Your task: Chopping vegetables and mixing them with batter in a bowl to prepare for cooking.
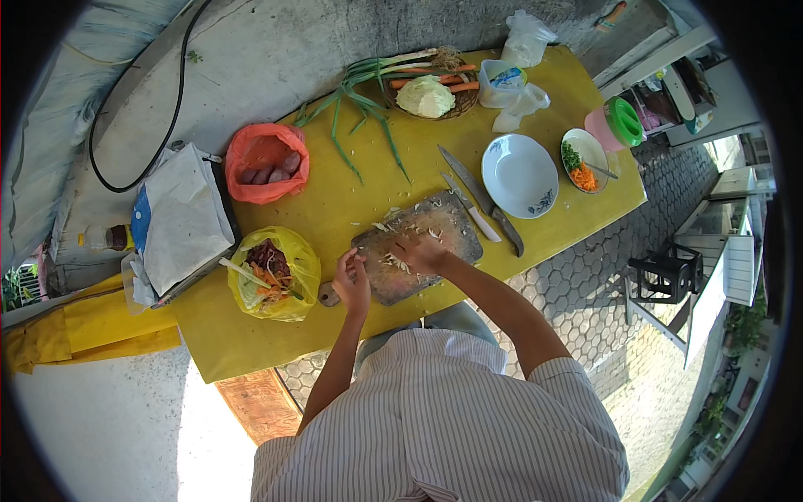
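Note:
Palm down, my right hand [419,252] rests on a worn chopping board [401,288] among scattered pale cabbage shreds [398,263]. My left hand [352,283] is raised at the board's left edge, near its handle [329,293], with fingers bent; whether a small scrap is between them cannot be made out. Beside the board's right edge lie a small knife with a pale handle [482,223] and a larger knife with a dark handle [507,232]. Left of my left hand stands a yellow plastic bag [307,263] holding vegetable trimmings.
A white plate [517,169] and a bowl of chopped greens and carrot [599,147] are on the right. Behind are a cut cabbage [425,97], carrots [464,86] and spring onions [357,85]. A red bag [266,141] and a covered box [188,219] stand left.

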A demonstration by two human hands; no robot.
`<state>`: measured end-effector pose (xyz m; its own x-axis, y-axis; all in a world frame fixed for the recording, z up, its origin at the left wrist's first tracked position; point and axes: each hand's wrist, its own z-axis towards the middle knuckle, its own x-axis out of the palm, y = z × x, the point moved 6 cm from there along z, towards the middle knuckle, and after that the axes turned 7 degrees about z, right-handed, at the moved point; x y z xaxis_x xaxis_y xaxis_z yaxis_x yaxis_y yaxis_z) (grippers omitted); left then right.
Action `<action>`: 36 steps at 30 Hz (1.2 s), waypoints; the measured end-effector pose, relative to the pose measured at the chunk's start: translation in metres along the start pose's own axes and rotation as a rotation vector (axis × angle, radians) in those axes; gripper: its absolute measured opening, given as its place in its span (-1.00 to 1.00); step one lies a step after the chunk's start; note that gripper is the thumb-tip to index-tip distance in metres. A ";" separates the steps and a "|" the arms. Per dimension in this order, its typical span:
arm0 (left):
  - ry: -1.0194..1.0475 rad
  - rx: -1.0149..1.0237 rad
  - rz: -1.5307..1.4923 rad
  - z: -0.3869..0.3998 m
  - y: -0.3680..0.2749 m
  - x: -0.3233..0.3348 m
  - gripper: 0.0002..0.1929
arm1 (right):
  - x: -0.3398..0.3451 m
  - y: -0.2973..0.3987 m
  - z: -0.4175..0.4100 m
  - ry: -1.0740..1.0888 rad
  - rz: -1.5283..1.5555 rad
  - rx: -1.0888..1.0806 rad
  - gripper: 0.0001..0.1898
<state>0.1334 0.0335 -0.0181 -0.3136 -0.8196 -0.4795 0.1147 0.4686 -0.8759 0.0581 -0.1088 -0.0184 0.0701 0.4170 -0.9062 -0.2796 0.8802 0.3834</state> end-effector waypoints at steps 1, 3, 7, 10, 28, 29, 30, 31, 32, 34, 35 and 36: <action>0.002 0.010 -0.019 -0.001 -0.002 0.002 -0.81 | -0.002 -0.004 -0.001 -0.003 0.042 0.098 -0.53; -0.012 0.025 -0.030 -0.001 -0.003 0.006 -0.83 | -0.011 -0.008 -0.003 -0.007 0.079 0.194 -0.49; -0.038 0.007 -0.039 -0.004 -0.004 0.016 -0.84 | -0.082 -0.021 -0.022 -0.384 0.216 0.292 -0.58; -0.027 -0.021 -0.061 -0.005 -0.016 0.026 -0.84 | -0.147 -0.059 -0.067 -0.605 0.196 0.372 -0.78; -0.300 -0.098 0.117 -0.020 -0.046 0.059 -0.84 | -0.245 -0.379 -0.319 -0.423 0.312 0.794 -0.59; -0.303 -0.101 0.117 -0.021 -0.046 0.060 -0.84 | -0.245 -0.380 -0.325 -0.420 0.313 0.790 -0.59; -0.302 -0.132 0.145 -0.024 -0.045 0.057 -0.84 | -0.244 -0.375 -0.323 -0.505 0.489 0.808 -0.51; -0.298 -0.158 0.170 -0.026 -0.042 0.056 -0.83 | -0.247 -0.373 -0.326 -0.594 0.662 0.825 -0.42; -0.304 -0.162 0.172 -0.029 -0.041 0.054 -0.83 | -0.251 -0.370 -0.325 -0.589 0.667 0.820 -0.42; -0.300 -0.160 0.227 -0.033 -0.036 0.051 -0.84 | -0.259 -0.362 -0.327 -0.548 0.606 0.801 -0.42; -0.306 -0.162 0.230 -0.036 -0.033 0.052 -0.84 | -0.262 -0.357 -0.327 -0.527 0.577 0.790 -0.42; -0.301 -0.145 0.253 -0.038 -0.032 0.054 -0.84 | -0.264 -0.353 -0.328 -0.509 0.545 0.782 -0.42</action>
<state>0.0772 -0.0137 -0.0137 -0.0002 -0.7223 -0.6916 0.0117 0.6915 -0.7223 -0.1759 -0.6042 0.0272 0.5610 0.6829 -0.4679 0.2826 0.3733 0.8836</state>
